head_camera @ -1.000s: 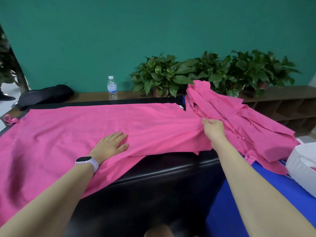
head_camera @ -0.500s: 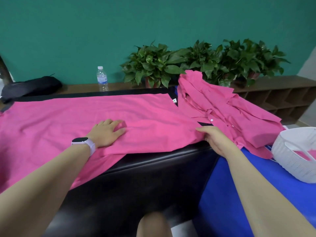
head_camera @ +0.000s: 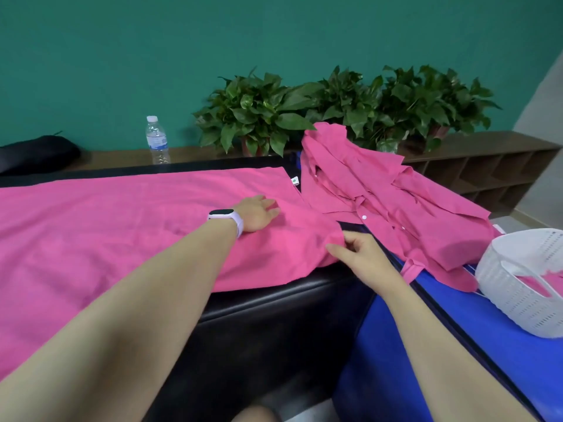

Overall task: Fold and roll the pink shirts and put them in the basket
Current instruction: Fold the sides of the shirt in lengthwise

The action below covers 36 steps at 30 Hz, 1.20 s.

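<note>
On the black bench [head_camera: 274, 303], a pink shirt [head_camera: 122, 226] is spread flat with both hands on it.

Left hand [head_camera: 259, 214] lies flat on the shirt around 12 o'clock from centre, fingers straight and pressing, not holding anything, pale watch [head_camera: 225, 219] on the wrist. Right hand [head_camera: 359, 254] sits at about 3 o'clock from the left, thumb and fingers pinching the shirt's right edge where it reaches the bench corner. More pink shirts sit in a pile [head_camera: 380, 202] at 1 o'clock, partly on the blue surface [head_camera: 457, 360], just beside the flat shirt. White basket [head_camera: 524, 306] is at 3 o'clock on the blue surface, with some pink fabric inside. Bottle [head_camera: 157, 140] and plants [head_camera: 335, 108] sit along the green wall at 12 o'clock.
</note>
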### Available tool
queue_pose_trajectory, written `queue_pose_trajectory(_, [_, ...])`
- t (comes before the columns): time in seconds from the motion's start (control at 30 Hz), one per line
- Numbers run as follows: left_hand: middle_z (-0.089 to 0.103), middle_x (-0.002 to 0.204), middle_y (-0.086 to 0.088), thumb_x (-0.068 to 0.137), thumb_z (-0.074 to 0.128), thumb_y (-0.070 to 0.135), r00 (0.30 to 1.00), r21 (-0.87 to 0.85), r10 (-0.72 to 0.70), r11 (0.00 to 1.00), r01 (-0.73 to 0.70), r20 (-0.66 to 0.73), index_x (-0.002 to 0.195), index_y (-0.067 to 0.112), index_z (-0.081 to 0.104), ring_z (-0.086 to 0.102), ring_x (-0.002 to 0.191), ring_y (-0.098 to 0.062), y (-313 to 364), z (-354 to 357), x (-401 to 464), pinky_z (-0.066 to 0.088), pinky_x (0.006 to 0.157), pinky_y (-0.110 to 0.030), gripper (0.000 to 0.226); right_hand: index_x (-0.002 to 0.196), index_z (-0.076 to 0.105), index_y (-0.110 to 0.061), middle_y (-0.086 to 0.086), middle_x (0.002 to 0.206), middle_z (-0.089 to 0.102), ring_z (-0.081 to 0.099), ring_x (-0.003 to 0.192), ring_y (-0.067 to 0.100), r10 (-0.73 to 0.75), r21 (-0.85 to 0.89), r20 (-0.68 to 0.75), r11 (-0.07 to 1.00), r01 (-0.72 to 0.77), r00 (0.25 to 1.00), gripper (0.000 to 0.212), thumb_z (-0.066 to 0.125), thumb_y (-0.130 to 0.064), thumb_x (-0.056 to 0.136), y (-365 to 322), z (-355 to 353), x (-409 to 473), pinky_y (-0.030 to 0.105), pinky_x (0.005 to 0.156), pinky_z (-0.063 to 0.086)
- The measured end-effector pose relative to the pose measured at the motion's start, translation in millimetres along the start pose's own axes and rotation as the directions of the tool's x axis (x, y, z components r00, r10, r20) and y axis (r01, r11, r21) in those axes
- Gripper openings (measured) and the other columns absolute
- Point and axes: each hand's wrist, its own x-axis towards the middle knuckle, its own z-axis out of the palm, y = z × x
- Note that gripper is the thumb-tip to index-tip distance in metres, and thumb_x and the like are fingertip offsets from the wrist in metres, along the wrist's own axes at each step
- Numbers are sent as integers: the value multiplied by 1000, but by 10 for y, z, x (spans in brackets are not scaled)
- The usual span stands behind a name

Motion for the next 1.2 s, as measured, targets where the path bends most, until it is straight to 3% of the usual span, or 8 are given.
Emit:
queue_pose_trajectory(0.1, [22,165,-10,105,26,56,998,11,-2,1000,3,-64,156,23,31,16,153,-26,111,119,253,13,124,-43,61,93,79,-8,17,95,76,68,100,40,10,-54,43,999,-7,999,16,64,-13,98,62,-65,-42,49,96,53])
queue_pose_trajectory(0.3, [41,155,-5,100,24,65,988,52,-29,998,37,-152,147,28,47,30,146,-28,84,297,514,19,121,-44,64,101,78,-9,9,106,77,70,104,17,38,201,-111,979,-15,993,21,58,-18,103,105,-116,-79,29,94,54])
queue_pose_trajectory(0.5, [70,101,-10,104,21,53,913,358,53,928,104,-405,90,17,73,58,102,-33,161,140,533,37,98,-44,65,91,61,12,17,79,57,51,78,17,-25,4,-105,1000,26,994,43,58,-29,103,127,-46,-84,47,76,48])
queue_pose_trajectory(0.63, [62,126,-12,105,24,48,964,192,-35,977,88,-262,118,15,67,56,117,-34,229,238,624,42,98,-42,56,79,49,7,11,72,43,42,71,15,-51,-29,-92,998,48,994,43,53,-27,105,62,13,-125,40,68,41])
queue_pose_trajectory(0.77, [15,167,-9,103,20,58,988,139,-68,986,88,-140,158,17,23,11,153,-29,186,411,630,9,124,-46,69,67,41,-17,-13,64,37,35,61,5,-41,-60,-101,998,35,994,41,51,-26,106,20,30,-209,21,59,33])
queue_pose_trajectory(1.0, [1,169,-5,98,19,67,993,144,-70,986,83,-94,161,21,9,-1,155,-24,134,415,624,0,125,-44,79,75,62,-3,1,67,52,47,58,14,289,6,130,956,-292,948,63,69,-66,81,29,-266,-357,26,52,37])
queue_pose_trajectory(1.1, [10,168,-6,99,23,65,988,124,-63,989,81,-142,160,20,18,7,154,-26,152,441,583,5,125,-44,76,81,70,1,13,83,71,61,77,22,207,151,225,958,-244,952,55,76,-54,81,126,-299,-487,41,74,51])
queue_pose_trajectory(1.2, [54,135,-16,96,41,47,920,134,22,990,34,-392,130,13,62,47,128,-36,195,439,488,37,104,-43,52,103,76,1,23,115,71,67,109,28,121,382,170,907,-179,978,49,79,-44,84,245,-236,-590,37,100,52])
